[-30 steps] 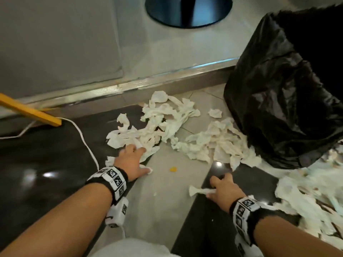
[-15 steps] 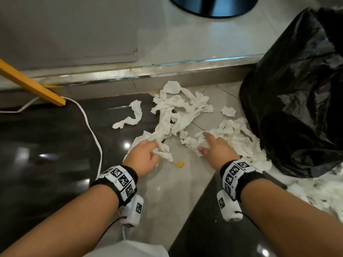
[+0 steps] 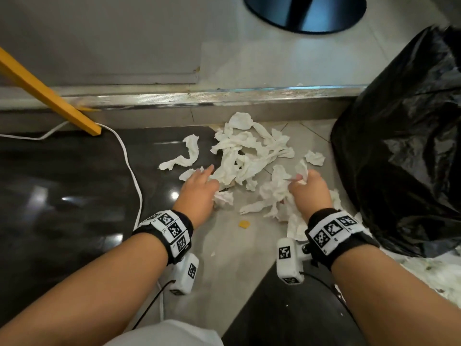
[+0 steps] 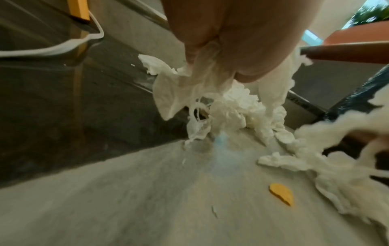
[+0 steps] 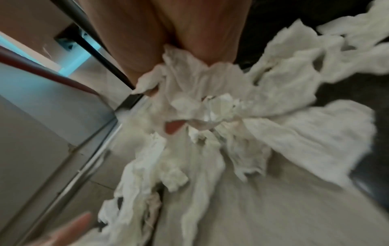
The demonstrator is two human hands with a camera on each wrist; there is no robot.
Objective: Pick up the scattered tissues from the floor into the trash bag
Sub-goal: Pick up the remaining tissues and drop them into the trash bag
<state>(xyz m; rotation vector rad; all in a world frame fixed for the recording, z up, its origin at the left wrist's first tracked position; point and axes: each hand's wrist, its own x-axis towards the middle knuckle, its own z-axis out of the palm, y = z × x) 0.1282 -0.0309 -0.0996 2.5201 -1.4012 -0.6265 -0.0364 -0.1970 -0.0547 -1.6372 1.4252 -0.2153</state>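
Both grips clamped on tissues point(image 3: 252, 156) heaped on floor point(image 3: 224, 245) beside black trash bag point(image 3: 404, 151) at right: left hand point(image 3: 199, 193) bunching a wad, right hand point(image 3: 310, 191) pinching pcs, index out on left.

**Where our three cameras look**

From our head we look steeply down at the floor point(image 3: 224, 258), both forearms reaching forward. Our left wrist camera sits low, skimming along the fingers point(image 4: 221, 41); our right wrist camera does likewise, closer and blurred. All three share the tissues point(image 3: 249, 156).
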